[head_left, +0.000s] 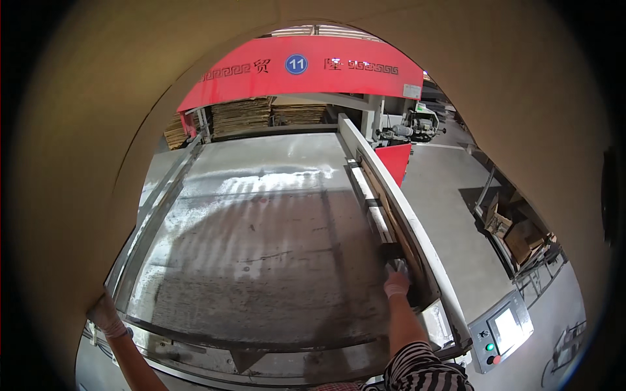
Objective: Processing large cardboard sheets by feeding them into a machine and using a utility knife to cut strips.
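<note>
A large tan cardboard sheet [72,195] arches close around the view on the left, top and right. At the lower left my left hand [107,316], thinly gloved, is closed on the sheet's lower edge; its fingertips are partly hidden. My right arm, in a black-and-white striped sleeve, stretches forward over the machine bed. My gloved right hand [396,280] is at the near end of the white guide bar [370,199], beside a dark block. Its fingers look curled, and what they grip is hidden. Between my arms lies a flat, scuffed grey metal bed [261,241].
A red machine beam [241,68] spans the far end, with stacked cardboard sheets [241,117] behind. A white side rail [411,228] runs along the right. A control panel [502,331] with screen and buttons stands near right. Cardboard scraps [515,234] lie in a cart beyond.
</note>
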### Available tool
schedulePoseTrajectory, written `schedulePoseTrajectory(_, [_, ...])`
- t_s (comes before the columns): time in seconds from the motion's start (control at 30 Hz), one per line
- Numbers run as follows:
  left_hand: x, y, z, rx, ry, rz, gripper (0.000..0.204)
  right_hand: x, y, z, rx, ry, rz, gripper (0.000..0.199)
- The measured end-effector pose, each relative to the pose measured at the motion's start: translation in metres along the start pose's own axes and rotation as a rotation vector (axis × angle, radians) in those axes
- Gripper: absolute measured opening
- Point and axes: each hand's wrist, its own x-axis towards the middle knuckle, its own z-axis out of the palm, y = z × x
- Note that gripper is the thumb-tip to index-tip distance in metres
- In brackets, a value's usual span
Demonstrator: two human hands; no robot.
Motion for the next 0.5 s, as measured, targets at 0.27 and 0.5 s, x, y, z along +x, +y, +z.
schedulePoseTrajectory(0.27, [0.001,-0.08,0.013,-1.013,-0.031,-0.363,0.046,0.052,0.11,-0.288,1.622,0.882,-0.449,0.059])
schedulePoseTrajectory(0.5, [0.0,-0.135,0.044,-1.422,-0.094,-0.577,0.048,-0.023,0.163,-0.552,1.913,0.806,-1.094,0.092])
